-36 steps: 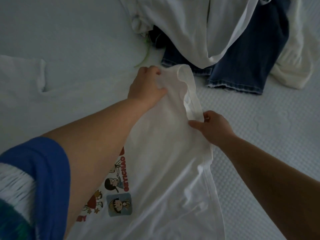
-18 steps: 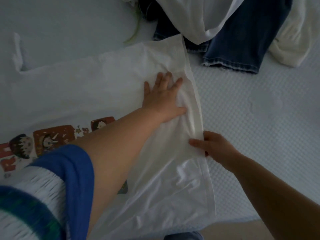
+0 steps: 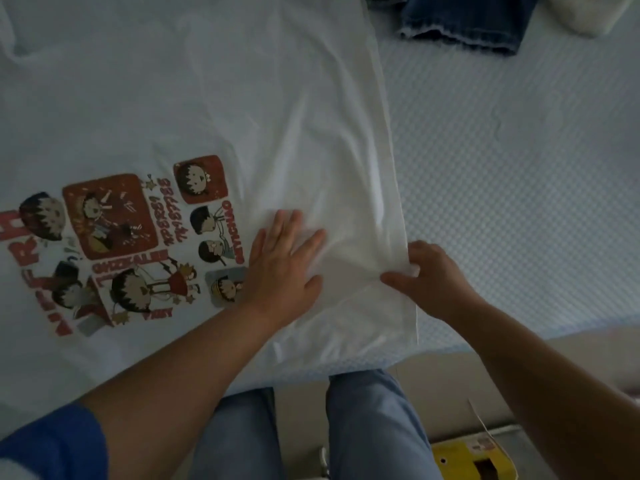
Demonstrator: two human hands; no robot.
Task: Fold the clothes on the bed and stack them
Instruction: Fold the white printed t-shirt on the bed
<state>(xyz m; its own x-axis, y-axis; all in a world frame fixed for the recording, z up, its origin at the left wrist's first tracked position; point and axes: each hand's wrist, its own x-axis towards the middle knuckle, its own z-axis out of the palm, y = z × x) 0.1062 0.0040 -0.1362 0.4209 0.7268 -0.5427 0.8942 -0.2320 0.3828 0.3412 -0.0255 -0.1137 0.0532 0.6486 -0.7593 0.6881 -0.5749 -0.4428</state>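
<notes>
Shifted since the earlier frame: left hand (image 3: 284, 268), fingers spread flat, had slid toward the near bed edge and lay pressed on the white T-shirt (image 3: 242, 109), just right of its cartoon print (image 3: 138, 251). Right hand (image 3: 429, 278) pinched the shirt's right hem, fingers closed on the fabric. Shirt lay spread on the bed (image 3: 502, 188); jeans (image 3: 464, 22) beyond its far right corner.

T-shirt: white T-shirt (image 3: 242, 98) spread flat on the bed (image 3: 519, 202), cartoon print up.
Left hand: left hand (image 3: 282, 268) flat, fingers spread, beside the print.
Right hand: right hand (image 3: 433, 278) pinching the shirt's right edge.
Far corner: dark jeans (image 3: 464, 19).
</notes>
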